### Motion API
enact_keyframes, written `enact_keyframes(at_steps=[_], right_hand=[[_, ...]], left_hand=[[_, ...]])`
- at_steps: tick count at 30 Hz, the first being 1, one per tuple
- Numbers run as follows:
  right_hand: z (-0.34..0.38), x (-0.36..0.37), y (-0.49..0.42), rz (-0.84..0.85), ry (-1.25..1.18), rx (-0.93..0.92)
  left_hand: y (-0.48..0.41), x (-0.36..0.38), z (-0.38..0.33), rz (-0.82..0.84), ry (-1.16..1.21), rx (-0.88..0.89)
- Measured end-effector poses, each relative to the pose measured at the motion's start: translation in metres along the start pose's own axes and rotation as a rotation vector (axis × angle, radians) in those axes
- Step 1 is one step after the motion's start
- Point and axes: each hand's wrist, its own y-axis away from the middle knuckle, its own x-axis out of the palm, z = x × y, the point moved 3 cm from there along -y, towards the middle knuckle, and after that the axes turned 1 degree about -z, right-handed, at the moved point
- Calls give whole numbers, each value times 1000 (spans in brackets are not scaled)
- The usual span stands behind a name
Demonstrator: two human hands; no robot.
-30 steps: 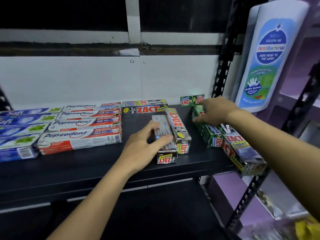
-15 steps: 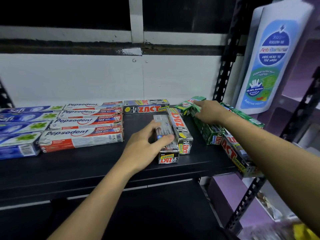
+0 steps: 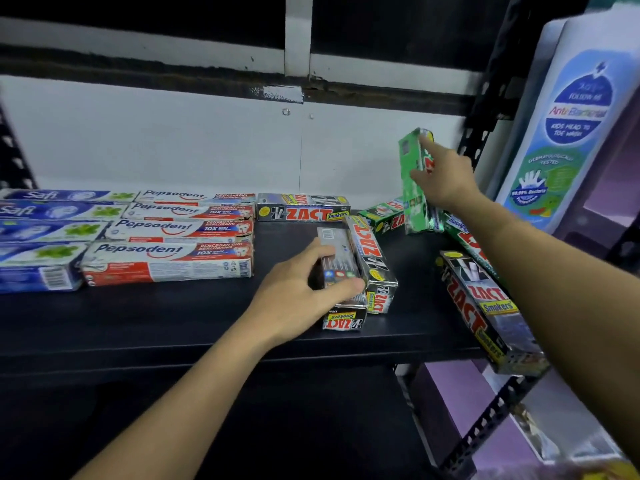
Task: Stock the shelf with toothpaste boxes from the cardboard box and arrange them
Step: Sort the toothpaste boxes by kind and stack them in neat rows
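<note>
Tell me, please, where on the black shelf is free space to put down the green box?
The black shelf is bare along its front edge, below the Pepsodent boxes and left of the left hand. A smaller patch lies between the grey ZACT boxes and the overhanging ZACT box. The back right corner is crowded.

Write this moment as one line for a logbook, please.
left hand: grips black Zact box on shelf | right hand: holds green Zact box upright | stage: arranging

Bare black shelf (image 3: 173,317) lies open along the near edge; Pepsodent boxes (image 3: 169,261) block far left, a silver Zact box (image 3: 485,306) overhangs right.
</note>
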Motion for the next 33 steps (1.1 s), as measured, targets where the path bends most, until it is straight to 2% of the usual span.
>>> enact_keyframes(at_steps=[4,10,15,18,21,24,27,33], right_hand=[[-12,26,-3,158,158,28],[-14,26,10,305,382,-74],[31,-3,53,242,162,-237],[61,-5,96,373,101,-303],[64,8,124,467,120,-258],[55,8,126,375,38,-153],[38,-1,122,318,120,-81],[22,-13,146,254,311,-265]], left_hand=[[1,-1,-2,13,-31,13],[1,0,-4,23,-27,35],[1,-1,-3,26,-28,36],[2,-3,-4,6,-6,41],[2,-4,-3,-23,23,40],[3,-5,1,-36,96,19],[5,-7,0,-33,129,24],[20,-1,-15,-171,-90,193]])
